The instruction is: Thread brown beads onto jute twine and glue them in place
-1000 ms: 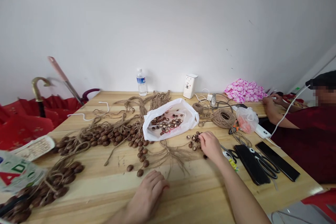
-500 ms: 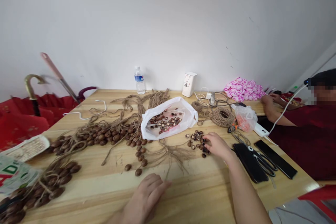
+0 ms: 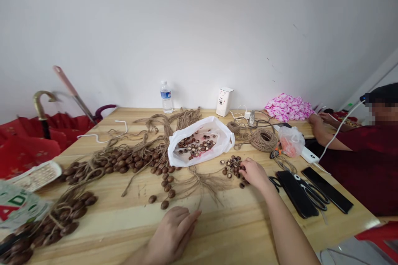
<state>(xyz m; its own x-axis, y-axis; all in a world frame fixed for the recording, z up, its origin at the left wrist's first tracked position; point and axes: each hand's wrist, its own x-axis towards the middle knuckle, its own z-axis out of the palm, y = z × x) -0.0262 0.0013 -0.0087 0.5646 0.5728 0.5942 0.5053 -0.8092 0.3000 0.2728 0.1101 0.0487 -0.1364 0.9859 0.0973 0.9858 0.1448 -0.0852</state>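
My right hand (image 3: pixel 255 174) reaches into a small pile of brown half nutshells (image 3: pixel 231 165), fingers bent and fingertips pressed at a shell on its right side. My left hand (image 3: pixel 175 230) rests near the front of the table with its fingers curled together and the thumb along them; what they may hold is hidden. Beyond it, a bundle of thin brown twine (image 3: pixel 200 180) spreads out, with several round brown nuts (image 3: pixel 168 186) at its left. An open white plastic bag (image 3: pixel 202 159) with more half shells in it lies behind the twine.
Nuts strung on twine (image 3: pixel 118 160) cover the table's left side. A water bottle (image 3: pixel 166 98) and a white box (image 3: pixel 224 101) stand by the wall. At right lie a twine coil (image 3: pixel 264 140), scissors (image 3: pixel 314 194) and a black phone (image 3: pixel 328 188). Another person (image 3: pixel 363 165) sits at far right.
My right hand has shifted slightly left at the shell pile. My left hand stays nearly in place, its thumb a little higher. The camera view has moved slightly.
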